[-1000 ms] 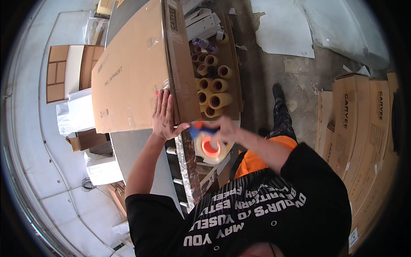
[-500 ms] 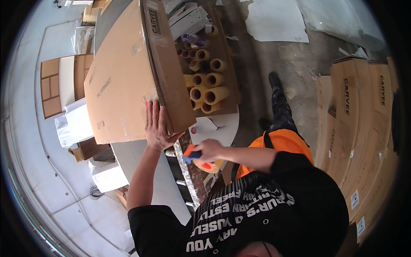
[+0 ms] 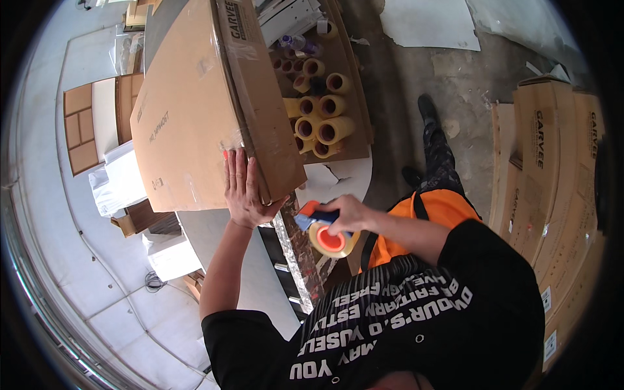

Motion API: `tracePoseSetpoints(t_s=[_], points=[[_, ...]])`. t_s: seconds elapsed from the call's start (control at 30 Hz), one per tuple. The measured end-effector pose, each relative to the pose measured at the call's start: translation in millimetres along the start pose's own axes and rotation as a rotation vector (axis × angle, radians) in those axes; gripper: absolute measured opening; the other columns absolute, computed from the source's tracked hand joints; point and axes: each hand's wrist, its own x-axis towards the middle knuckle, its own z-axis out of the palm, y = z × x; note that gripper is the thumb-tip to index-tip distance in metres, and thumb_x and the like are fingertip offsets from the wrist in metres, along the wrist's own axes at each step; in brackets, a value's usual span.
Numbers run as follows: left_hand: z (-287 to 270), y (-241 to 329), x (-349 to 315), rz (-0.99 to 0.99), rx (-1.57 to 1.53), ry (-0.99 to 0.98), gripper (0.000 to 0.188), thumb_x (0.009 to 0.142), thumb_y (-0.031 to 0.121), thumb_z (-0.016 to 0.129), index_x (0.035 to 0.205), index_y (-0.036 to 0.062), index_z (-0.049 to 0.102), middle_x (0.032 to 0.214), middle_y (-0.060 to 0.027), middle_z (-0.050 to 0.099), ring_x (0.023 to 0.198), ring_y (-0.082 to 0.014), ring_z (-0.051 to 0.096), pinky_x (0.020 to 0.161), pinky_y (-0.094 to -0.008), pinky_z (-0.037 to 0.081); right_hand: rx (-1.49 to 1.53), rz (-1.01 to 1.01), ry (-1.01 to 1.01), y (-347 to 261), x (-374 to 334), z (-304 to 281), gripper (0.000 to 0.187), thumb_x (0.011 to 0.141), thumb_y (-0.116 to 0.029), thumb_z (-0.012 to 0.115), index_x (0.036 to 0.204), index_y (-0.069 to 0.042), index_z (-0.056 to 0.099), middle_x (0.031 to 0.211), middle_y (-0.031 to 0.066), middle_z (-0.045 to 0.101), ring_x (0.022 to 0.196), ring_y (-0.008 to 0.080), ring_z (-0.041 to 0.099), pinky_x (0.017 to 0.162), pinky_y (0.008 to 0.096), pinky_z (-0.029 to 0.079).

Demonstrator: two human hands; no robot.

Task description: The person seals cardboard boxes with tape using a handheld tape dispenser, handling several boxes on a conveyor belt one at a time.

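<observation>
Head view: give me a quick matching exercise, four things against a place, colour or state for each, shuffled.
1. left hand
2. tape dispenser
3. tape rolls
4. bottle

A. purplish, beyond most of the rolls
B. fingers spread on the large carton
C. yellowish, grouped to the right of the carton
D. gripped in the right hand

Pairs: 1-B, 2-D, 3-C, 4-A

brown cartons (image 3: 541, 195) stand at right, a dark cable coil (image 3: 155, 281) left.
</observation>
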Motion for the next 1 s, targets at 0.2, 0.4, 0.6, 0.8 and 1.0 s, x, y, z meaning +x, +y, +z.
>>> tracePoseSetpoints(t_s=[0.2,0.4,0.6,0.8,1.0], points=[[-8,9,-4,-0.037,-0.029,-0.108,0.103,0.074,0.054,0.08,0.152,0.0057,0.034,0.158,-0.0305,0.027,0.145,-0.0545,0.024,0.117,-0.0642,0.023,-0.59,-0.11,0.017,-62,43,61,0.048,0.063,-0.028,0.074,0.108,-0.011,0.073,0.099,0.0223,0.069,0.088,0.0343,0.072,0.074,0.043,0.057],[-33,76,39,0.251,0.015,-0.61,0.076,0.081,0.051,0.071,0.143,0.0115,0.052,0.153,-0.0057,0.044,0.143,-0.0395,0.037,0.122,-0.0561,0.018,-0.78,-0.047,-0.431,-60,5,10,0.053,0.06,-0.03,0.074,0.112,-0.021,0.074,0.09,0.0135,0.07,0.082,0.0334,0.07,0.073,0.0436,0.057],[2,-6,105,0.434,0.505,-1.003,0.061,0.09,0.049,0.055,0.14,0.0144,0.057,0.149,-0.006,0.051,0.143,-0.03,0.039,0.123,-0.0534,0.013,-0.963,-0.018,0.015,-95,-37,-195,0.066,0.056,-0.037,0.076,0.121,-0.027,0.072,0.103,0.0117,0.067,0.093,0.0321,0.069,0.078,0.0426,0.056],[51,-135,250,0.319,0.828,-0.93,0.072,0.097,0.058,0.039,0.151,0.0113,0.044,0.161,-0.0082,0.036,0.153,-0.0295,0.02,0.125,-0.0502,0.001,-0.9,0.144,0.683,-178,-65,-347,0.071,0.059,-0.032,0.075,0.129,-0.023,0.068,0.132,0.0217,0.06,0.114,0.0365,0.064,0.097,0.0423,0.052],[66,-198,358,0.228,0.75,-0.897,0.087,0.09,0.072,0.043,0.152,0.0114,0.041,0.159,-0.0076,0.039,0.152,-0.033,0.021,0.126,-0.0472,0.001,-0.82,0.111,0.681,-231,-35,-414,0.074,0.06,-0.032,0.077,0.133,-0.021,0.066,0.138,0.0241,0.057,0.12,0.0391,0.06,0.104,0.043,0.047]])
